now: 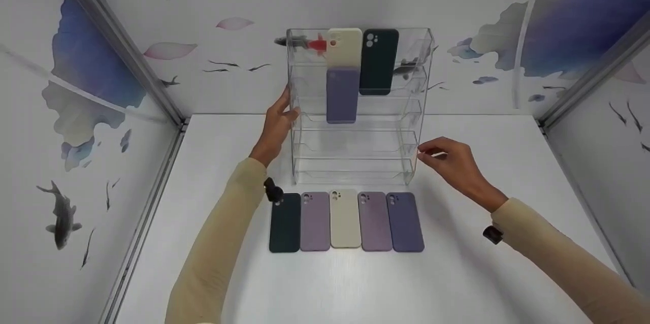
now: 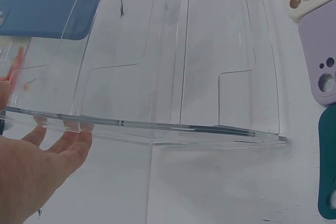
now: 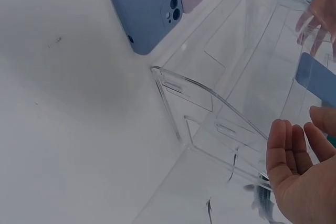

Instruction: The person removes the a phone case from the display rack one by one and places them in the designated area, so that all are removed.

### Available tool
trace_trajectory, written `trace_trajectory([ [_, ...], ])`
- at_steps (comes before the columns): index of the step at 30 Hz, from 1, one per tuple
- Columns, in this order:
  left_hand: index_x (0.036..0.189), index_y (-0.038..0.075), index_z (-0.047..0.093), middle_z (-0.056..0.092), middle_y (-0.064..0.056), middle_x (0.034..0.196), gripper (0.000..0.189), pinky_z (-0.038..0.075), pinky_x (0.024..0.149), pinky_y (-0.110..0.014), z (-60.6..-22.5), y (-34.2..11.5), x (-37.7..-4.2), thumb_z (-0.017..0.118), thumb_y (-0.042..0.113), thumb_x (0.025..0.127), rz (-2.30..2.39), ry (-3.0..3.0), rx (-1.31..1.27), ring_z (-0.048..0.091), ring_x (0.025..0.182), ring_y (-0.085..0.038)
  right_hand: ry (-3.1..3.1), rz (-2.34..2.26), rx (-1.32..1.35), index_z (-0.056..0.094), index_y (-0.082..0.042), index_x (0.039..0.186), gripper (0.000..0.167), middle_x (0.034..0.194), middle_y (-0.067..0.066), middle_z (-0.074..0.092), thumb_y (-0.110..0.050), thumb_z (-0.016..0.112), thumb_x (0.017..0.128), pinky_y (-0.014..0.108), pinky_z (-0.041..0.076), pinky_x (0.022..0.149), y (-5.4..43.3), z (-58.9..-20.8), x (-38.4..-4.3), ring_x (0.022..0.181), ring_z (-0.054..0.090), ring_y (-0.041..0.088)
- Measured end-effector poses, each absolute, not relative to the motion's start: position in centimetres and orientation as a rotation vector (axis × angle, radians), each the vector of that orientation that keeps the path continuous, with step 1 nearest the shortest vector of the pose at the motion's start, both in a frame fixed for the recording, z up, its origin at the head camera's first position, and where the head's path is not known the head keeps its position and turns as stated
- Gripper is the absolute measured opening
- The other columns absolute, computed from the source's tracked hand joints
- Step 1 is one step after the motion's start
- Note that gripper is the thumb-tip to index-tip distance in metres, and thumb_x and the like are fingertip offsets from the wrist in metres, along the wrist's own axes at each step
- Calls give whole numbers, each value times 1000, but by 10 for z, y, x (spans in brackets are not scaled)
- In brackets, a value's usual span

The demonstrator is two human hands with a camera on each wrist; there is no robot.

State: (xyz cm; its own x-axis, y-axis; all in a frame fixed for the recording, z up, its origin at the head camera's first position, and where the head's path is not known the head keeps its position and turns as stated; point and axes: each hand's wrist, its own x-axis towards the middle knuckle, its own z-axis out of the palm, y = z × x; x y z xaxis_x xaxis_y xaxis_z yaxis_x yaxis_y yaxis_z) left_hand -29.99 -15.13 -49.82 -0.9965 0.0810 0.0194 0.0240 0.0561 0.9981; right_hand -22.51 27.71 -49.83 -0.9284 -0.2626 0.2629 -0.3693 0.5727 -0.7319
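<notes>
A clear acrylic tiered display rack [image 1: 355,164] stands at the back of the white table. At its left side my left hand [image 1: 277,128] grips the side panel, thumb and fingers on opposite faces in the left wrist view. My right hand [image 1: 452,161] has its thumb and fingertips at the right panel's edge, pinching it lightly. In the rack's upper tiers are a cream phone case [image 1: 345,47], a dark green phone case [image 1: 379,62] and a blue-purple phone case [image 1: 342,95], which overlaps the cream one's lower part.
In front of the rack lies a row of phone cases: dark green [image 1: 285,225], lilac [image 1: 315,222], cream [image 1: 345,220], another lilac [image 1: 376,222] and blue-purple [image 1: 405,222]. Printed wall panels [image 1: 244,80] stand behind and on both sides of the table.
</notes>
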Motion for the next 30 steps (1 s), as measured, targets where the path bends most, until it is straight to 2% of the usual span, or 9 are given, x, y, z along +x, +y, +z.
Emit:
trace_trajectory([
  [5, 178, 30, 16, 20, -4, 184, 72, 31, 129, -61, -497, -151, -300, 52, 24, 116, 2123, 2251, 120, 37, 162, -34, -2641, 1278, 530, 81, 1, 120, 19, 115, 14, 79, 0, 78, 102, 7, 52, 86, 280, -483, -232, 105, 72, 25],
  [14, 178, 35, 16, 20, 1, 184, 72, 30, 130, -60, -502, -153, -301, 53, 27, 116, 2127, 2233, 110, 36, 163, -31, -2597, 1270, 522, 81, -1, 123, 20, 117, 14, 78, -5, 77, 104, 7, 52, 89, 281, -455, -246, 104, 69, 9],
  [19, 178, 30, 15, 21, -5, 184, 72, 31, 130, -57, -501, -153, -300, 51, 23, 117, 2134, 2236, 124, 38, 162, -33, -2581, 1246, 538, 80, 1, 123, 20, 117, 15, 78, -4, 77, 104, 7, 52, 88, 280, -447, -252, 102, 67, 2],
  [25, 178, 29, 15, 22, -8, 183, 72, 30, 130, -59, -500, -152, -299, 51, 23, 117, 2144, 2228, 144, 39, 161, -33, -2580, 1244, 546, 80, 1, 124, 21, 117, 15, 78, -5, 77, 104, 8, 52, 89, 276, -439, -261, 104, 69, 10],
  [30, 178, 33, 18, 24, -5, 183, 71, 29, 130, -61, -499, -152, -299, 52, 21, 117, 2160, 2214, 129, 36, 163, -35, -2597, 1259, 547, 80, 0, 125, 22, 118, 14, 78, -7, 77, 104, 10, 52, 90, 270, -432, -268, 107, 71, 19],
])
